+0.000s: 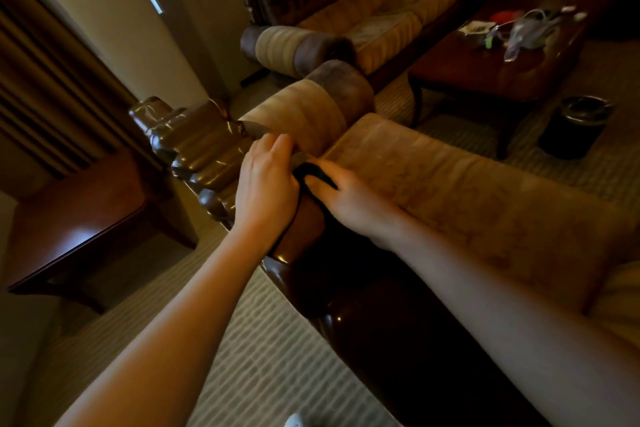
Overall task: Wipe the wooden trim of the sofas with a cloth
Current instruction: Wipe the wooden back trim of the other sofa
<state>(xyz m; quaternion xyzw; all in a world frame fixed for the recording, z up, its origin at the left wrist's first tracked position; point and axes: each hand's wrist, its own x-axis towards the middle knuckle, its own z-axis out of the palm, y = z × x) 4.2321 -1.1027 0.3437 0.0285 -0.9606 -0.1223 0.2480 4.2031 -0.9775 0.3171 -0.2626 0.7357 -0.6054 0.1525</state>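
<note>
I stand behind a sofa whose carved, glossy dark wooden trim (pixel 197 146) runs along the top of its back toward the lower right. A small dark cloth (pixel 313 173) lies on the trim where wood meets the tan upholstery (pixel 450 180). My right hand (pixel 349 198) presses on the cloth with its fingers laid over it. My left hand (pixel 265 180) rests on the trim right beside it, fingers touching the cloth's edge and the rolled armrest cushion (pixel 304 114). A dark strip of cloth hangs down between my hands.
A second sofa with wooden trim (pixel 346 10) stands at the far wall. A dark wooden coffee table (pixel 485 66) with clutter is at the right, with a black bin (pixel 578 128) in front of it. A wooden side table (pixel 79 218) stands at the left on the carpet.
</note>
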